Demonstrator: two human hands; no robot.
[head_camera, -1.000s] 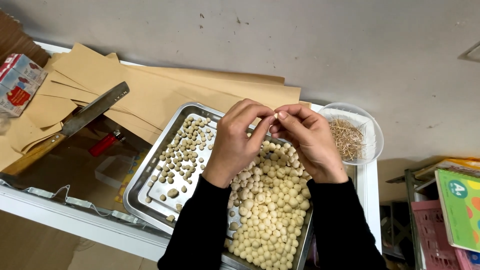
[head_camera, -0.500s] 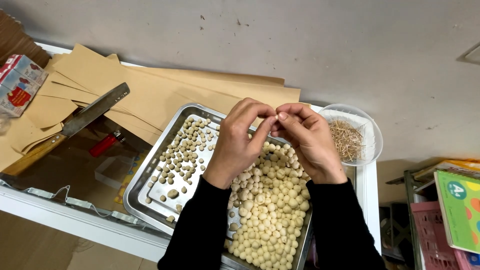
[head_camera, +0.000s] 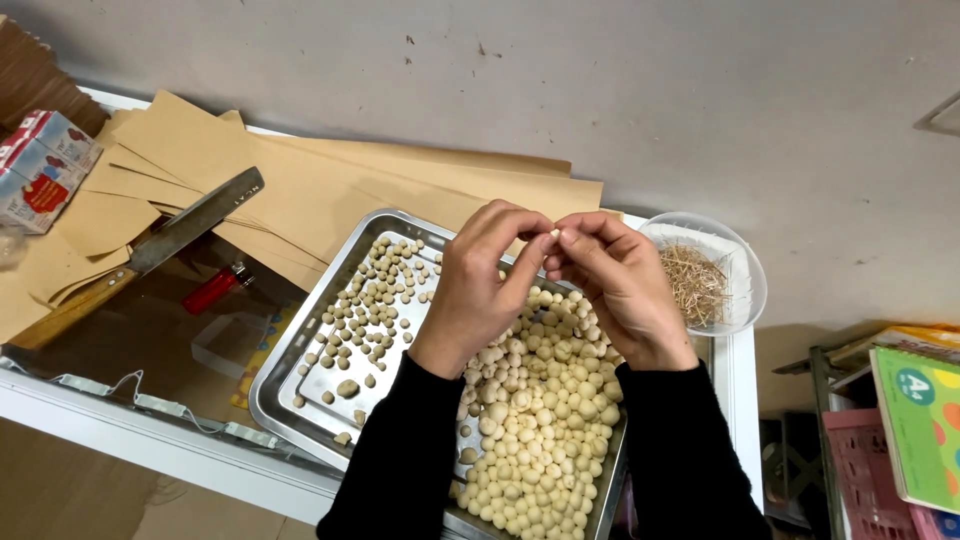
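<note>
Both hands, left and right, pinch one seed over the tray; a bowl of stems stands right.

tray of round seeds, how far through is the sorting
Looks under halfway. Done: a thin scatter of smaller, duller seeds on the metal tray's left side, and pale slivers in the clear bowl. In hand: the left hand and right hand pinch one seed between the fingertips. Left: the thick pile of cream seeds on the right side.
</note>
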